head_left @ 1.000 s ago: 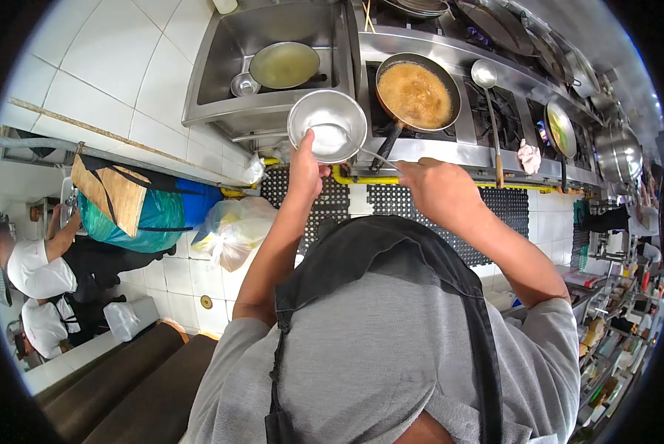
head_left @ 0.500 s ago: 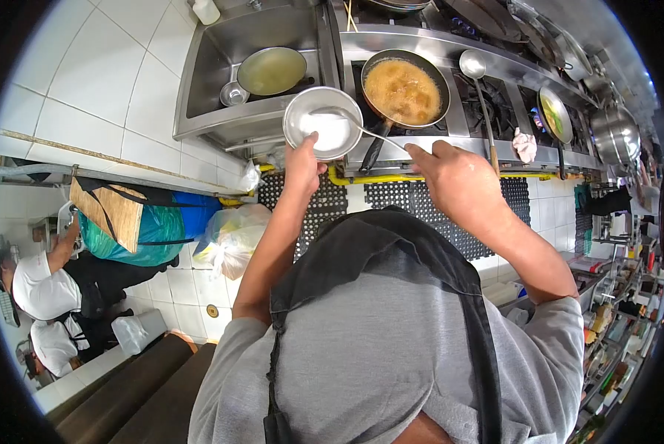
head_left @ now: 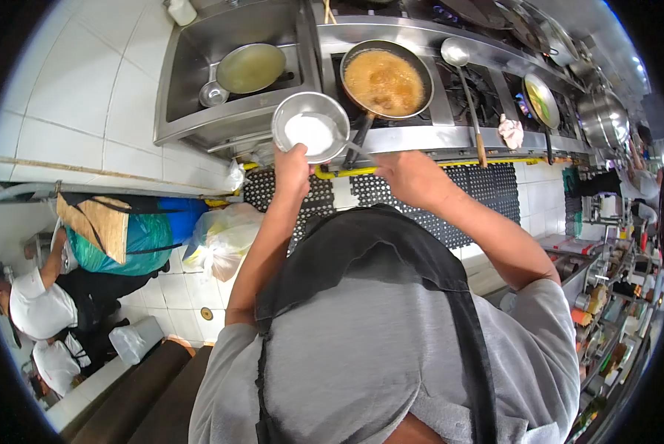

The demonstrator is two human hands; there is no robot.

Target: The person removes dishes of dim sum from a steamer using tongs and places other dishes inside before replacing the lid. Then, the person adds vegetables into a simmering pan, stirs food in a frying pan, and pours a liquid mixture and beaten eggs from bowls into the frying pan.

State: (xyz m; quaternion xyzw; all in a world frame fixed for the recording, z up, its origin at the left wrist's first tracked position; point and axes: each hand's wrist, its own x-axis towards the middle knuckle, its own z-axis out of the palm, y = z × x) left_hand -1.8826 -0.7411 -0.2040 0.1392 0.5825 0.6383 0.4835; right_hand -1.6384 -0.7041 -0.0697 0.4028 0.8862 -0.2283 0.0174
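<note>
The left hand (head_left: 293,176) grips the near side of a metal mixing bowl (head_left: 281,122) with white contents, its thumb at the rim and its fingers partly hidden beneath. The right hand (head_left: 412,177) has its fingers closed on a metal utensil (head_left: 362,153) that reaches left to the bowl's rim. The bowl is held nearer than the sink (head_left: 175,96), left of a frying pan (head_left: 426,78) of bubbling amber liquid on the stove (head_left: 443,109).
</note>
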